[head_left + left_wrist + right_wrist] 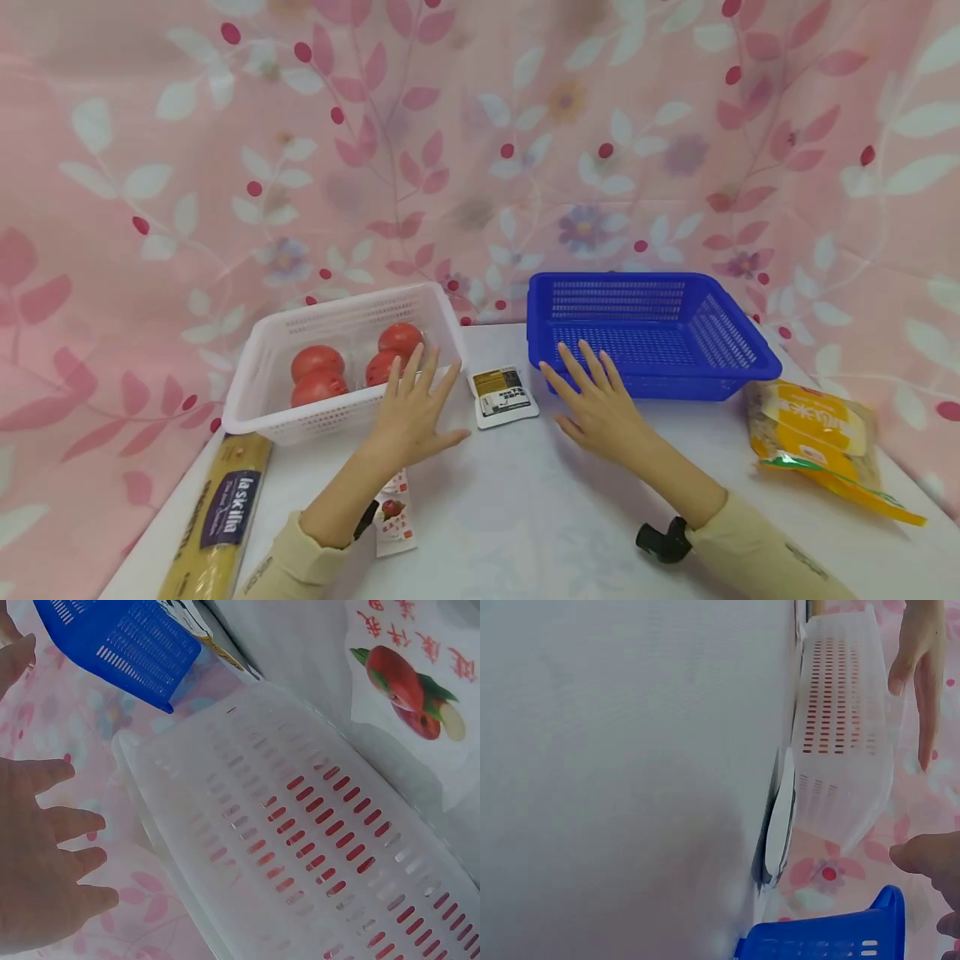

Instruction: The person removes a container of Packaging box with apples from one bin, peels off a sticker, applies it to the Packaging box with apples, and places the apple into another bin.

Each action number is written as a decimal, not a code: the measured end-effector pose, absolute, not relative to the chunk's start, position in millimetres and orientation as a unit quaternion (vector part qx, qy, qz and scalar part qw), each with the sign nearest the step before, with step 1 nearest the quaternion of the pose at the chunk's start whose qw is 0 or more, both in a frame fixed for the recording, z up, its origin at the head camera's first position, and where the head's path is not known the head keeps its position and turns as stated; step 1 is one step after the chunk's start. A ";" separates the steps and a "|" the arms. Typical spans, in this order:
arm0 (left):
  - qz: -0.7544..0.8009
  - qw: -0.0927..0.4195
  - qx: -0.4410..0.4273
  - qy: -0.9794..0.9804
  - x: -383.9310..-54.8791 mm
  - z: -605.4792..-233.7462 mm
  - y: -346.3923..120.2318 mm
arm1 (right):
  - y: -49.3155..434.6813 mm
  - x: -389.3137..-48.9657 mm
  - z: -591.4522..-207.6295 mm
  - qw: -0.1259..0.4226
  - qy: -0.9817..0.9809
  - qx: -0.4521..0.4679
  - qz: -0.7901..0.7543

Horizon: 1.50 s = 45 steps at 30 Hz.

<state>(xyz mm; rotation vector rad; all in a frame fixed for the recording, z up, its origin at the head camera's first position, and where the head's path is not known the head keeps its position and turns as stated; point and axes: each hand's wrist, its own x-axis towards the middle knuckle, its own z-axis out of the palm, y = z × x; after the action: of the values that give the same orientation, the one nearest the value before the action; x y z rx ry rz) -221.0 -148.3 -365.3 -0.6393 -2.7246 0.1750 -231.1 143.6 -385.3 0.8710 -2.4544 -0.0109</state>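
Observation:
My left hand (411, 414) is held with fingers spread near the front right corner of a white basket (247, 367). Several red tomatoes (318, 388) lie in that basket. On the other side, my right hand (600, 407) has its fingers straight and apart, in front of the left end of a blue basket (652, 386). No contents show in the blue basket. Between the hands lies a small white, gold and black packet (504, 398). Neither hand holds anything. The left wrist view shows the left fingers (71, 825) beside the white basket's wall.
A pack of spaghetti (221, 517) lies at the table's left. Under the left forearm is a white sachet (395, 525) with a red fruit picture. At the right rests a yellow bag of grain (821, 437). A pink floral cloth (480, 167) hangs behind the white table (517, 517).

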 end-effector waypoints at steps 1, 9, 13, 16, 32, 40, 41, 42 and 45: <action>0.054 0.162 -0.222 -0.960 -221.0 -364.8 -149.7 | 141.4 -231.7 -384.8 0.263 -0.908 0.325 0.003; -0.027 0.138 -0.191 -0.971 -222.2 -355.8 -167.0 | 112.4 -241.6 -375.5 0.261 -0.897 0.355 0.043; -0.071 0.117 -0.166 -0.977 -224.3 -351.9 -180.3 | 92.1 -247.1 -370.4 0.251 -0.891 0.374 0.061; -0.109 0.098 -0.152 -0.977 -228.7 -351.5 -193.3 | 77.9 -250.8 -366.2 0.229 -0.892 0.381 0.080; -0.314 0.009 -0.129 -0.940 -261.9 -343.3 -242.4 | -6.9 -293.6 -340.7 0.046 -0.898 0.376 0.224; -0.334 -0.012 -0.108 -0.936 -276.3 -350.3 -250.2 | -46.4 -315.9 -341.6 -0.006 -0.900 0.344 0.266; -0.331 -0.010 -0.103 -0.938 -277.8 -351.0 -250.6 | -50.0 -317.7 -341.2 -0.007 -0.904 0.336 0.264; -0.330 -0.008 -0.098 -0.939 -279.7 -351.7 -250.6 | -53.4 -320.2 -341.0 -0.004 -0.907 0.331 0.261; -0.329 -0.006 -0.078 -0.941 -284.9 -355.3 -248.9 | -62.9 -329.2 -344.9 0.001 -0.910 0.316 0.267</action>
<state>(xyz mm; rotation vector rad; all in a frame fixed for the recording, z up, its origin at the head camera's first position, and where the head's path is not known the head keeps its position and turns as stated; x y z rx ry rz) -284.9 -248.9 -355.3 -0.2446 -2.9689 -1.0367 -329.2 -62.9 -344.9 0.9933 -2.8584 0.8367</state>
